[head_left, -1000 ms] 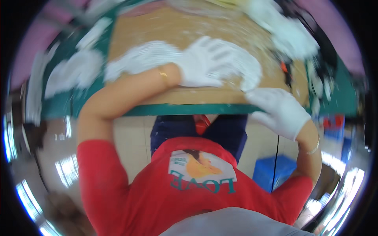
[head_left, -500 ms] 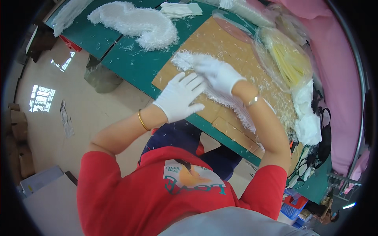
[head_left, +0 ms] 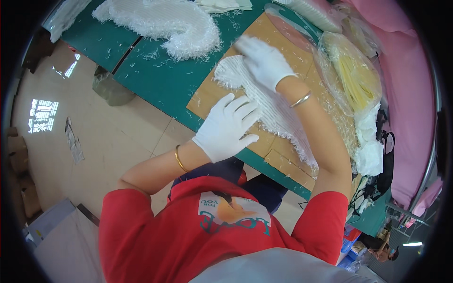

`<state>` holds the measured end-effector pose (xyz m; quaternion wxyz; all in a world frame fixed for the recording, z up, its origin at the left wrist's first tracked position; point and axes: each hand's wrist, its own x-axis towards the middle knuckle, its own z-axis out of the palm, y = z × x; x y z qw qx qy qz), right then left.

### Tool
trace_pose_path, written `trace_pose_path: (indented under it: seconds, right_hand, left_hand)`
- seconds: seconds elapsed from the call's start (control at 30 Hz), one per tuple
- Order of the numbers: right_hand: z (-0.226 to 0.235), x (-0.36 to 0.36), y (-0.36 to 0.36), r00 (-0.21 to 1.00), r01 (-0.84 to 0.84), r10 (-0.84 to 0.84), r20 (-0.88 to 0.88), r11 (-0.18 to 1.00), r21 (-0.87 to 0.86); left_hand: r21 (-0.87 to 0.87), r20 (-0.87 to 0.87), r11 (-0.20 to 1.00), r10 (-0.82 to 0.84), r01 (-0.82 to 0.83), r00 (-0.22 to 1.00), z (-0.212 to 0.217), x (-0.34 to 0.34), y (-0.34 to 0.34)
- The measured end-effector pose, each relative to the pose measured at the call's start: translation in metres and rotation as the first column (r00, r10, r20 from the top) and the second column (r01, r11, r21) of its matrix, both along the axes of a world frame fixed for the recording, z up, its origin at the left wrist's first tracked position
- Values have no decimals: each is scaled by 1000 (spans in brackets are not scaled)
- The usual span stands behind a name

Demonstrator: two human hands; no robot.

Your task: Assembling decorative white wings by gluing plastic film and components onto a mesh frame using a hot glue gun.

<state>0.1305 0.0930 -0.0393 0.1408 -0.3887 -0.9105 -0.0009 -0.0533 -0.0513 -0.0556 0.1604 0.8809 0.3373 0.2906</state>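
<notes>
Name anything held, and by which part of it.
The white-gloved left hand holds nothing, fingers spread by the white, ribbed, fringed fabric piece. The white-gloved right hand is blurred; whether it grips anything cannot be told.

open green tabletop (head_left: 163, 87) left, bagged bundle (head_left: 355, 82) blocking right

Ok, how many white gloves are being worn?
2: one on the left hand, by the near side of the fringed white piece on the cardboard; one on the right hand, blurred, at its far side.
</notes>
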Motion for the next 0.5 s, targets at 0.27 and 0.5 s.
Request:
trace_pose_path:
  seconds: [0.27, 0.5]
  right_hand:
    - [21, 21, -71, 999, -14, 5, -34, 965, -263]
    - [2, 34, -75, 998, -50, 44, -40, 981, -186]
  left_hand:
    - [97, -68, 983, -153, 159, 986, 27, -53, 100]
    - [-483, -285, 873, -225, 63, 932, 40, -33, 170]
